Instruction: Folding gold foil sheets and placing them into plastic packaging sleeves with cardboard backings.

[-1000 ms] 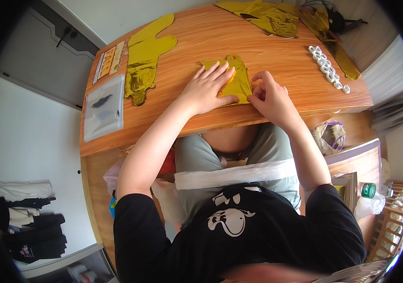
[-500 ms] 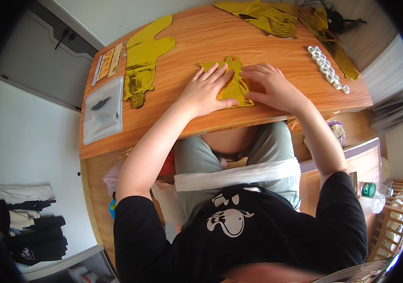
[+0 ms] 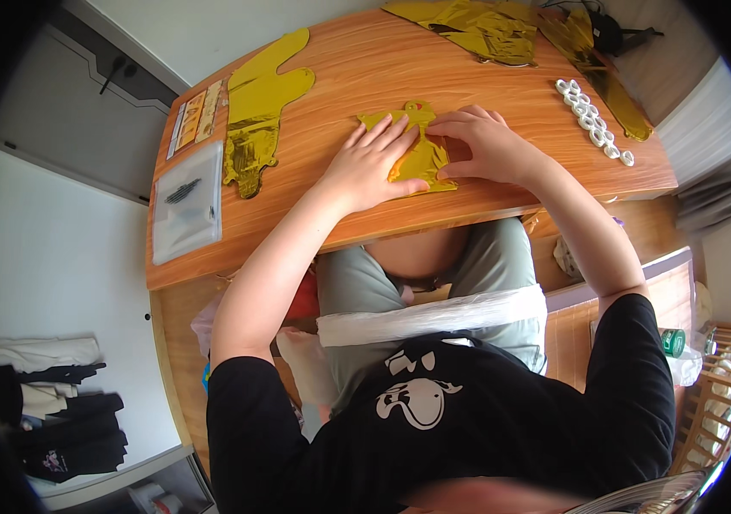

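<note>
A piece of folded gold foil (image 3: 421, 164) lies on a wood-grain table (image 3: 340, 81), directly beneath the fingers of the left hand (image 3: 367, 170). That hand is flat, palm down, its fingers slightly spread and pointing away from the person, its thumb stretched rightward across the near part of the foil. The right hand (image 3: 492, 150) arches at the foil's right edge, thumb and fingers held wide apart, fingertips toward the left hand; whether they pinch any foil, I cannot tell. Wrinkled foil shows between the two hands.

Well to the left of the left fingers lies a larger gold foil shape (image 3: 264, 98). Beyond it, farther left, are a clear plastic sleeve (image 3: 190, 224) and, above that, a printed card (image 3: 196, 118). To the right of the right fingers stretches a cluster of white rings (image 3: 587, 112). Past the fingertips, at the far edge, lies crumpled gold foil (image 3: 481, 32).
</note>
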Tool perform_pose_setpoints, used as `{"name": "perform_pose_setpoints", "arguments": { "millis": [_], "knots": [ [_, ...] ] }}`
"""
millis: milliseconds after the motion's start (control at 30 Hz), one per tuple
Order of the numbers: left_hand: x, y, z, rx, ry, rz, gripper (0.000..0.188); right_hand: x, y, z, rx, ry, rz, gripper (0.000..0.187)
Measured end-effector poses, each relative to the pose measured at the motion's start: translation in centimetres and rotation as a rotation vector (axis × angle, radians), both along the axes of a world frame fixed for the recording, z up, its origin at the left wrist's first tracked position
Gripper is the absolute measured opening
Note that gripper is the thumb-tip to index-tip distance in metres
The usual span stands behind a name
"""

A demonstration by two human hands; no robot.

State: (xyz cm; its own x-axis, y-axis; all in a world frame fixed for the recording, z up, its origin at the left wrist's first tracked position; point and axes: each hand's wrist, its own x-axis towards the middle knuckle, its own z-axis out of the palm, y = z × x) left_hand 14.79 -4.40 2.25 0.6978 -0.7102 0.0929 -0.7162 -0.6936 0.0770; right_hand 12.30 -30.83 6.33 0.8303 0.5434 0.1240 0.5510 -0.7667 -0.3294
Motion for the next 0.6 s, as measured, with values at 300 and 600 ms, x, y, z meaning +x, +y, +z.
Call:
{"name": "perform_pose_setpoints", "arguments": {
  "millis": [300, 600],
  "knots": [
    [0.1, 0.0, -0.1, -0.002, -0.009, 0.001, 0.103, 0.3, -1.1, -0.2, 0.027, 0.055, 0.027, 0.080],
    [-0.2, -0.4, 1.3, -0.002, 0.062, 0.027, 0.090, -0.2, 8.2, -2.3, 0.225, -0.259, 0.012, 0.074]
  ]
}}
